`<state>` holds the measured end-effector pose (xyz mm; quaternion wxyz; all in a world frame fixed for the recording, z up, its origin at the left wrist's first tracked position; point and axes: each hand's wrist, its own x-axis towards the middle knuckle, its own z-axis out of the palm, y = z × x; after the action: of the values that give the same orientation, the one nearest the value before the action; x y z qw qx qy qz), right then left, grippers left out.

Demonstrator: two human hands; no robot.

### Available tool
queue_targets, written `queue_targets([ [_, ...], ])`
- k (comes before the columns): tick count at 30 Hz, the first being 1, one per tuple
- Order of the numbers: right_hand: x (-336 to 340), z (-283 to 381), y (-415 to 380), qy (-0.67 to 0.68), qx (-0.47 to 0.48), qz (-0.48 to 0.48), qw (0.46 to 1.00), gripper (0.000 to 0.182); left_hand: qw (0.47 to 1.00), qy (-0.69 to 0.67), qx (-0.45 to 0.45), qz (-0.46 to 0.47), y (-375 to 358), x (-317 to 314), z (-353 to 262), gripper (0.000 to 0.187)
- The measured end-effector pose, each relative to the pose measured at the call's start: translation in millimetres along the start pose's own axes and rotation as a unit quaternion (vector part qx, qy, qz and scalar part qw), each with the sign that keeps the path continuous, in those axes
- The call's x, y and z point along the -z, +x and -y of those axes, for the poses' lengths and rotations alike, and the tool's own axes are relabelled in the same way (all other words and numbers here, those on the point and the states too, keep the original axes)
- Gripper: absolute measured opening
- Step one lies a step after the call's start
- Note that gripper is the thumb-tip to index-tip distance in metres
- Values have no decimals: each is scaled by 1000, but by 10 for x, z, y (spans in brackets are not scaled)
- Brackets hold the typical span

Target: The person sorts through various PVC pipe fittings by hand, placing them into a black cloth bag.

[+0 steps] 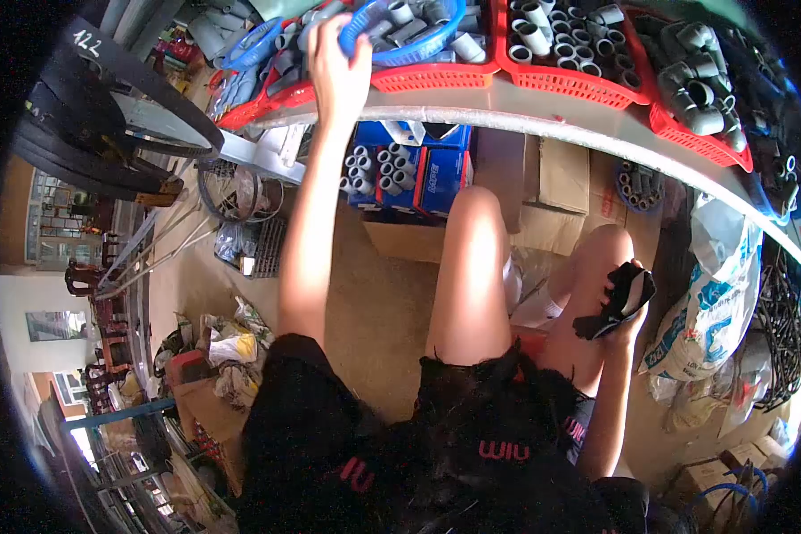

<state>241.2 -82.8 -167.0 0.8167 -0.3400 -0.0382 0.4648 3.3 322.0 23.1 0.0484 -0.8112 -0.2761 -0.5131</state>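
Observation:
My left hand (pixel 340 67) is raised to the shelf, its thumb against the left rim of a blue basket (pixel 418 55) of grey pipe fittings. The other fingers reach toward fittings beside that basket; their tips are hard to make out. Under the blue basket is a red basket (pixel 432 78), also with grey fittings. Low at the right, near my knee, my right hand (pixel 630 325) is wrapped round a crumpled black cloth (pixel 616 303) with a light patch.
More red baskets (pixel 578 82) of fittings line the shelf (pixel 543 110). Below it stand blue boxes (pixel 443 178) and cardboard boxes (pixel 556 173). A white sack (pixel 707 294) leans at the right. Tires (pixel 89 133) hang at the left, with bags (pixel 233 345) on the floor.

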Motion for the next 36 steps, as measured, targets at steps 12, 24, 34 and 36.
queue_targets([
  [12, 40, 22, -79, -49, -5, -10, 999, 46, 972, 15, 38, 233, 554, -879, 481, 55],
  [24, -41, 33, -119, -110, 21, -9, 994, 46, 994, -50, 86, 52, 596, -580, 228, 35],
  [34, -973, 274, -246, -182, 92, 90, 975, 46, 564, -659, 447, 221, -293, 371, -1454, 56],
  [36, -1411, 351, -339, -281, 148, 41, 947, 55, 587, -626, 436, 273, -581, 465, -1905, 48],
])
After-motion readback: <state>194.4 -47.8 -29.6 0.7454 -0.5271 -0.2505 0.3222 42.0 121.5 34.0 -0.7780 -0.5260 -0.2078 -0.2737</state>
